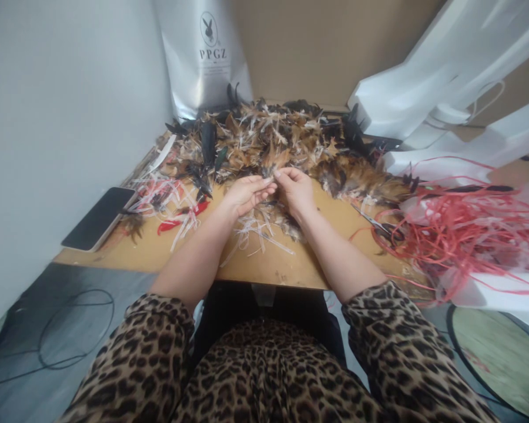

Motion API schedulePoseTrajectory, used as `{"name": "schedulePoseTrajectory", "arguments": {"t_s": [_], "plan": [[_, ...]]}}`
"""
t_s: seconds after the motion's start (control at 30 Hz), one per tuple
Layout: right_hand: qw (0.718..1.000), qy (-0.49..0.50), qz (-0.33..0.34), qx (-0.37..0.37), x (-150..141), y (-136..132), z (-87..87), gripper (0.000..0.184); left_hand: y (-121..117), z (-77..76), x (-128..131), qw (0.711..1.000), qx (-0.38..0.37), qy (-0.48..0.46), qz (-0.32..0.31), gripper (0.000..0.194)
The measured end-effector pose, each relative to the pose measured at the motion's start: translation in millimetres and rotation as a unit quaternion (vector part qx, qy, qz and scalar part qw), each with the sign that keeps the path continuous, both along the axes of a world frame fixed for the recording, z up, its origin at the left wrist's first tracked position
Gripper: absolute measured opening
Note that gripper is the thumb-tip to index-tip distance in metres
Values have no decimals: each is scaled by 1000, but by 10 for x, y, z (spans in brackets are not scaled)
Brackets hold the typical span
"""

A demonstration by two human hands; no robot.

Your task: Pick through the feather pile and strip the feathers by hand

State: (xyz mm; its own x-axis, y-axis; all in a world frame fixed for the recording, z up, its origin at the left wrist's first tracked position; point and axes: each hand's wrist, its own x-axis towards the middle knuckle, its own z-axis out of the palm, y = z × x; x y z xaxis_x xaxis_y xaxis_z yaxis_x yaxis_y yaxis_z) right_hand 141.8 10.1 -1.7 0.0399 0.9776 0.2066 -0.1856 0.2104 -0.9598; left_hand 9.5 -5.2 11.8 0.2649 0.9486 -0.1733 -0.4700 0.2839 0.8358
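Note:
My left hand (252, 194) and my right hand (294, 187) meet over the middle of the table, fingertips pinched together. Between them they grip a small brown feather tuft (274, 160), its fluffy end pointing away from me. Right behind it spreads a large heap of brown and black feathers (253, 138). Below my hands lie white ribbon strips (260, 230) with some pale feathers. A tuft of brown feathers (370, 179) rests to the right of my right hand, near scissors (381, 226).
A phone (97, 218) lies at the table's left edge, beside white strips and red feathers (176, 223). Tangled pink ribbon (480, 235) piles up on the right. A silver bag (207, 70) stands at the back. The wooden table (286, 267) ends just before my lap.

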Motion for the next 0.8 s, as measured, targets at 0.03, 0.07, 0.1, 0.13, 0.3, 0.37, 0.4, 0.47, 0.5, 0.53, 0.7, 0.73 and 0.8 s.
{"name": "schedulePoseTrajectory", "arguments": {"t_s": [0.03,0.07,0.1,0.13,0.3,0.37,0.4,0.47,0.5,0.53,0.7,0.73,0.8], "plan": [[1000,2,1,1,-5,0,-2,26,4,-5,1,1000,2,-3,-1,4],[1000,4,3,2,-10,-2,-1,25,9,-11,1,1000,4,-4,-1,4],[1000,9,4,2,-13,-4,0,25,13,-16,2,1000,6,-3,0,4],[1000,15,5,2,-16,-6,2,25,17,-21,2,1000,8,-1,3,4],[999,34,14,-6,-30,-26,11,24,11,-22,12,999,23,25,15,4],[999,31,16,-11,-39,-42,17,25,-6,-3,20,999,28,41,19,6],[999,29,15,-13,-44,-51,23,26,-15,9,23,998,29,50,22,7],[999,22,15,-17,-49,-65,36,27,-30,32,28,997,28,69,31,10],[1000,17,16,-20,-46,-67,44,27,-33,41,26,996,28,76,36,10],[1000,10,17,-22,-37,-64,51,27,-31,45,22,996,30,78,42,11],[991,-124,-14,41,119,47,39,19,27,31,-36,993,35,44,105,10],[981,-181,-21,70,163,75,30,15,38,26,-48,992,33,37,118,11],[942,-310,-30,128,241,109,21,12,53,20,-65,990,27,31,133,10]]}}
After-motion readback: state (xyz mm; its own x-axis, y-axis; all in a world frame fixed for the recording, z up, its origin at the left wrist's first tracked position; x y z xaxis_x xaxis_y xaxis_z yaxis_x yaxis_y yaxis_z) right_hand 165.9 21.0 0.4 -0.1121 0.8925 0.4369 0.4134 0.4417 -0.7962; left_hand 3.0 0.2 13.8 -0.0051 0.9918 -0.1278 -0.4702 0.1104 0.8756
